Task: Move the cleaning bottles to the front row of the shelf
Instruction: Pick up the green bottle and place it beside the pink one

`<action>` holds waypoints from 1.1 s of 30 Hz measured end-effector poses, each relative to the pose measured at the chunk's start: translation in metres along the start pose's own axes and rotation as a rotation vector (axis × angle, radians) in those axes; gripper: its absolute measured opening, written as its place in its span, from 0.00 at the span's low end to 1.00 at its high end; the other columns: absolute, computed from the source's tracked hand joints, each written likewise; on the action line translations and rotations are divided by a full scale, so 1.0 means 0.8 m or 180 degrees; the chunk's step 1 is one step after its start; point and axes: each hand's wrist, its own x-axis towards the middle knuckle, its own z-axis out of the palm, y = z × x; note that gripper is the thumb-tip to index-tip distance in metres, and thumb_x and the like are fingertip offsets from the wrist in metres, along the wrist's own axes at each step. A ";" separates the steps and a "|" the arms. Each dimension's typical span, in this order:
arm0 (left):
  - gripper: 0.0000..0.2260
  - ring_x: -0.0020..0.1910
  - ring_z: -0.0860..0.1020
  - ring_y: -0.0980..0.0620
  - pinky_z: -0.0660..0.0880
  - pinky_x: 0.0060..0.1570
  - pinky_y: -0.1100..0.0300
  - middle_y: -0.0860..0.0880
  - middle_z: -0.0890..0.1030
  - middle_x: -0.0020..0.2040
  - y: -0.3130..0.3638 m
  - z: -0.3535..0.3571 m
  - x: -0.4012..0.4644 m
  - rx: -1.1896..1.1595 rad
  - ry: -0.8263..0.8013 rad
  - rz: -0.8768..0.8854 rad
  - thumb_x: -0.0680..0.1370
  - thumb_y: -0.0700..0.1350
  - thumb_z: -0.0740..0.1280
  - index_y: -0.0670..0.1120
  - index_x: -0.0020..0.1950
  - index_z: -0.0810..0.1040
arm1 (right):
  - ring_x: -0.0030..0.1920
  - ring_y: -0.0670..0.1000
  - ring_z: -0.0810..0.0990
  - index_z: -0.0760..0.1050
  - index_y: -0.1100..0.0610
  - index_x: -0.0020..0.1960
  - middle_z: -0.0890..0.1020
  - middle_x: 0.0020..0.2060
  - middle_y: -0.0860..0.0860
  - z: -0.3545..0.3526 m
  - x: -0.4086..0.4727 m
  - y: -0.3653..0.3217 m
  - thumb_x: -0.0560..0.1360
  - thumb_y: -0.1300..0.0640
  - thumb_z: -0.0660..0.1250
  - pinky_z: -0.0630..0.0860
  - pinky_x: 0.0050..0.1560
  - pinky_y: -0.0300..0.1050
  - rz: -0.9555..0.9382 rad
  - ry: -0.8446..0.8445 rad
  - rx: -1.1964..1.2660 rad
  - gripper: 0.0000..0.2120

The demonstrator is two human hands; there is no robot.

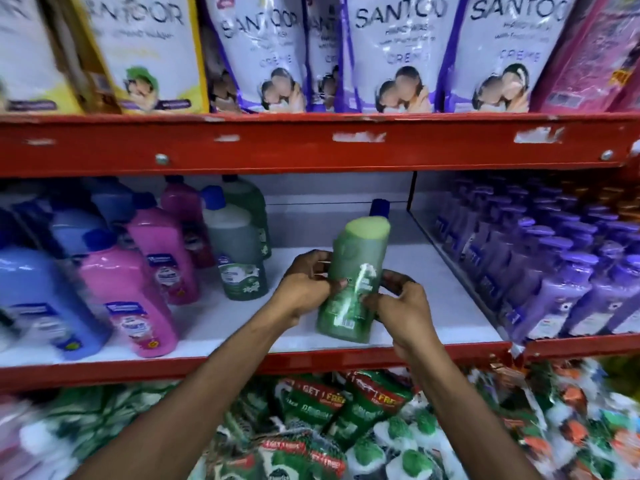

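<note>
A green cleaning bottle (pixel 353 271) with a blue cap stands tilted near the front edge of the white middle shelf (pixel 433 299). My left hand (pixel 304 284) grips its left side and my right hand (pixel 398 303) grips its lower right side. To the left stand more bottles: two green ones (pixel 239 251) further back, pink ones (pixel 128 289) and blue ones (pixel 38 296) reaching the front edge.
A red shelf beam (pixel 311 143) runs overhead, with white soap pouches (pixel 391 50) above it. Purple pump bottles (pixel 554 265) fill the section on the right behind a divider. Green and orange packets (pixel 346 427) lie heaped on the shelf below.
</note>
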 end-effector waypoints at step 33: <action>0.15 0.43 0.80 0.51 0.77 0.40 0.60 0.46 0.83 0.51 -0.082 -0.184 -0.113 0.0924 0.1086 0.0551 0.76 0.34 0.61 0.45 0.61 0.72 | 0.49 0.44 0.83 0.77 0.52 0.56 0.83 0.48 0.43 0.204 -0.117 0.043 0.73 0.65 0.71 0.76 0.38 0.24 -0.1044 0.0041 -0.0440 0.15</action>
